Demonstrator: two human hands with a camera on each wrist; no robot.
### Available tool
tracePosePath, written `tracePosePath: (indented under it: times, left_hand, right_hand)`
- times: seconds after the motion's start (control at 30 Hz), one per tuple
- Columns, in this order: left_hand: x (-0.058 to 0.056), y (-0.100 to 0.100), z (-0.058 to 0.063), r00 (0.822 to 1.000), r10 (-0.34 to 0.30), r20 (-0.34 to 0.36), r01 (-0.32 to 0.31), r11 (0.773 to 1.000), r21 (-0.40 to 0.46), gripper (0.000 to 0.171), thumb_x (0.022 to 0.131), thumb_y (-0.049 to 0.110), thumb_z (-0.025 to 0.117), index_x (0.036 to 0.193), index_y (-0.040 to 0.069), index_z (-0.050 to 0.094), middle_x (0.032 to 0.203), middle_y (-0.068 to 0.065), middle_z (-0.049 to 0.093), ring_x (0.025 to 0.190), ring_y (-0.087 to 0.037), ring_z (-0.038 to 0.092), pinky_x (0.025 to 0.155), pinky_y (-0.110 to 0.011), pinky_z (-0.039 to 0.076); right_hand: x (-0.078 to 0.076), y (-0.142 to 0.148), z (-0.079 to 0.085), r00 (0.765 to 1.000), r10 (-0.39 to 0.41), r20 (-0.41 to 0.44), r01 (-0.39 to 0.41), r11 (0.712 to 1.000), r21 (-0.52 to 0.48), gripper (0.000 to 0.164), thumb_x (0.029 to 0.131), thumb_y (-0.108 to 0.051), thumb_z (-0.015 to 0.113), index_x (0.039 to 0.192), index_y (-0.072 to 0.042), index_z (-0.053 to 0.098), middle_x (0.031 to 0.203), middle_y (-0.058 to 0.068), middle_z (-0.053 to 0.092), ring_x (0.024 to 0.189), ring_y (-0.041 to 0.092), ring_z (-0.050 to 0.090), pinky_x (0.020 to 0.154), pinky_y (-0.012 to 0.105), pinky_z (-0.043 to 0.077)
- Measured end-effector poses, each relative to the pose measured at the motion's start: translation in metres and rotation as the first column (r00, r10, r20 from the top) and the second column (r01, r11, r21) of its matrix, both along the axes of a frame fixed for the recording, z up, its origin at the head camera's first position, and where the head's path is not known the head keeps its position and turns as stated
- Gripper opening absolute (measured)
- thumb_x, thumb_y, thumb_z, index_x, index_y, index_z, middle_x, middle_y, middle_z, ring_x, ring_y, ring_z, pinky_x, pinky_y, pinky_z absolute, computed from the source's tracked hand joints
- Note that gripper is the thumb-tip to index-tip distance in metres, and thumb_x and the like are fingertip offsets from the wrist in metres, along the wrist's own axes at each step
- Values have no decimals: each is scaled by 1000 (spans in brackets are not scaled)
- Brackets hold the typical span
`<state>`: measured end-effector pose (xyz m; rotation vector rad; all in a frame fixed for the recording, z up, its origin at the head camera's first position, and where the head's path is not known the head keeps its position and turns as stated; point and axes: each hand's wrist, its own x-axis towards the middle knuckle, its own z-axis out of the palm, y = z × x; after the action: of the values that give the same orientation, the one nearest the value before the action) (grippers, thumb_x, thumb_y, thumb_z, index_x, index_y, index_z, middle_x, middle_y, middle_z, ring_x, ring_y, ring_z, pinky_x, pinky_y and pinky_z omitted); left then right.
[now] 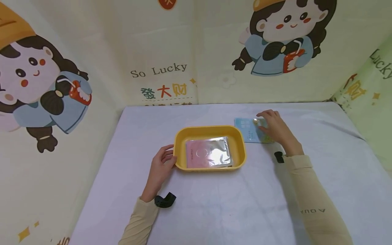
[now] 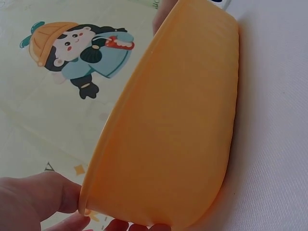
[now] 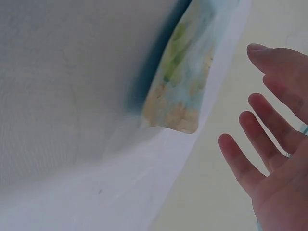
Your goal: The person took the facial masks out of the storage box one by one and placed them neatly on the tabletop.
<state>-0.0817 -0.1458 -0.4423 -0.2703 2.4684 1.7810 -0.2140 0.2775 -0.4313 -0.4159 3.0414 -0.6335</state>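
A yellow plastic tray (image 1: 209, 169) stands on the white-covered table, with a pink and silver foil packet (image 1: 202, 153) lying flat in it. At the tray's left end my left hand (image 1: 161, 165) holds the rim and outer wall, thumb by the rim and fingers against the side; the left wrist view shows the tray's outside wall (image 2: 163, 125) close up. Right of the tray lies a light blue packet (image 1: 247, 131) with green and tan artwork. My right hand (image 1: 277, 129) hovers over its right part, fingers spread; in the right wrist view they are apart from the packet (image 3: 180, 91).
White cloth (image 1: 226, 207) covers the table. A printed cartoon curtain (image 1: 214, 81) hangs behind the table's back edge and along the sides. Dark wrist cameras (image 1: 165, 200) sit on both wrists.
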Motion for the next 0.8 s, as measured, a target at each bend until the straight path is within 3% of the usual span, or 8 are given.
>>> tracePosePath:
  times: [0.53, 0.8]
  left_hand:
    - [1, 0, -8, 1000, -7, -13, 7, 1000, 9, 43, 96, 15, 64, 137, 21, 53, 131, -9, 61, 116, -24, 62, 87, -30, 58]
    - [2, 0, -6, 1000, 5, -14, -5, 1000, 12, 43, 96, 17, 64, 138, 23, 53, 133, -8, 60, 119, -23, 61, 88, -29, 58]
  right_hand:
    - [20, -14, 11, 990, 100, -97, -99, 995, 11, 50, 88, -7, 74, 132, 1, 53, 133, 21, 50, 122, 38, 42, 106, 57, 42]
    - [27, -34, 23, 966, 178, -185, -181, 983, 1, 47, 88, -10, 75, 129, 1, 55, 129, 19, 54, 118, 36, 48, 100, 55, 47]
